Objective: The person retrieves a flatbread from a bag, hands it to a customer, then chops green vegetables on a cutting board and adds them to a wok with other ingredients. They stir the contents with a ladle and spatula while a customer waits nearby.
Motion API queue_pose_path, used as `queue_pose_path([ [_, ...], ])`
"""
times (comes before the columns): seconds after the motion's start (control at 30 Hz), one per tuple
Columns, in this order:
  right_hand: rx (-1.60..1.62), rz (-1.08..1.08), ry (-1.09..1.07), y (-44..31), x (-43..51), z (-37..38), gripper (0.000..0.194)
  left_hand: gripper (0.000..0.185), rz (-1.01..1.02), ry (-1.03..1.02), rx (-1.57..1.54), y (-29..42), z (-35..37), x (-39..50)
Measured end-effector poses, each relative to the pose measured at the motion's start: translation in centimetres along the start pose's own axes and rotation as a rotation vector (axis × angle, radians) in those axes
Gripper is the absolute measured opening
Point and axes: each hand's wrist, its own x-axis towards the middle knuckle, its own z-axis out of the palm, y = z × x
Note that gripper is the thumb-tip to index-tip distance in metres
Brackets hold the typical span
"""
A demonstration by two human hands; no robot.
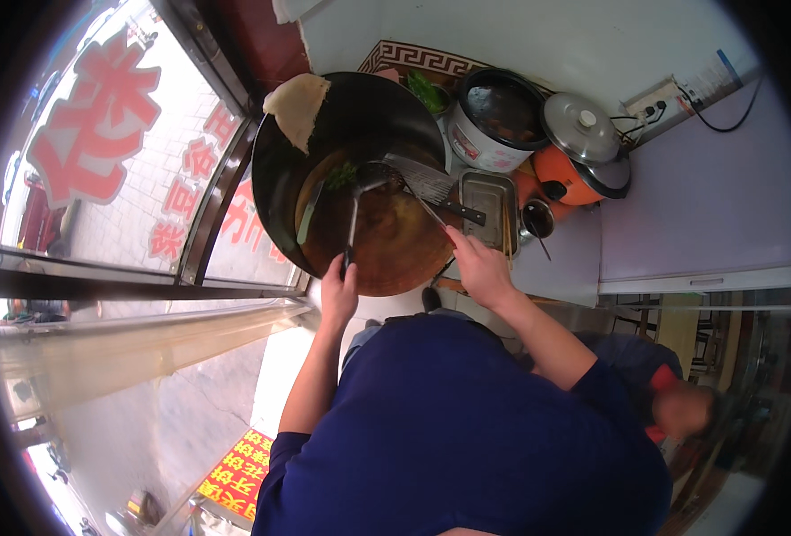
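Note:
My left hand [340,285] grips the dark handle of a metal ladle [353,224], whose bowl lies near the back of a round wooden board [395,258]. In my right hand [479,264] is a thin utensil [430,211] with a reddish handle end; its far tip is near the ladle's bowl. A cleaver [422,177] with a black handle lies at the board's right, partly under or beside that utensil. Chopped greens [342,177] sit left of the ladle bowl, and a knife [310,213] with a pale green handle lies at the board's left. A large dark round pan [275,181] surrounds the board.
A cloth [298,107] hangs over the pan's rim. To the right stand a rice cooker [482,144] with dark liquid, an orange cooker [566,177], a metal tray [486,191] and a small metal pot [537,220]. Glass windows are at left; another person [663,388] is at lower right.

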Motion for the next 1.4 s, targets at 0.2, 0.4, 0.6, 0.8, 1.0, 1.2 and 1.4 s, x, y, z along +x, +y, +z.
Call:
queue_pose_path([
  [0.2, 0.379, 0.015, 0.324, 1.9, -0.5, 3.1, 0.039, 0.037, -0.31, -0.168, -0.129, -1.8, -0.4, -0.9],
  [0.4, 1.257, 0.587, 0.299, 6.1, -6.2, 2.9, 0.036, 0.025, -0.173, -0.036, -0.378, -2.7, 0.5, 0.0],
  [0.6, 1.268, 0.735, 0.466, 10.1, -10.2, 4.0, 0.036, 0.018, -0.289, -0.074, -0.31, -1.5, 1.6, 0.2],
  [0.8, 1.265, 0.747, 0.413, 13.6, -9.4, 10.4, 0.036, 0.025, -0.379, -0.081, -0.474, 0.4, 1.8, -0.2],
  [1.0, 0.571, 0.642, 0.056, 15.5, -8.3, 9.7, 0.04, 0.036, -0.282, 0.093, -0.074, 1.6, -0.6, -1.7],
  [1.2, -0.045, -0.136, 0.267, 14.3, 2.4, 5.8, 0.055, 0.035, -0.095, 0.113, 0.348, 3.2, -0.8, -4.4],
  [1.4, -0.309, -0.08, -0.178, 10.7, 11.9, 6.7, 0.06, 0.038, -0.052, 0.04, 0.411, 6.0, 0.7, -3.5],
])
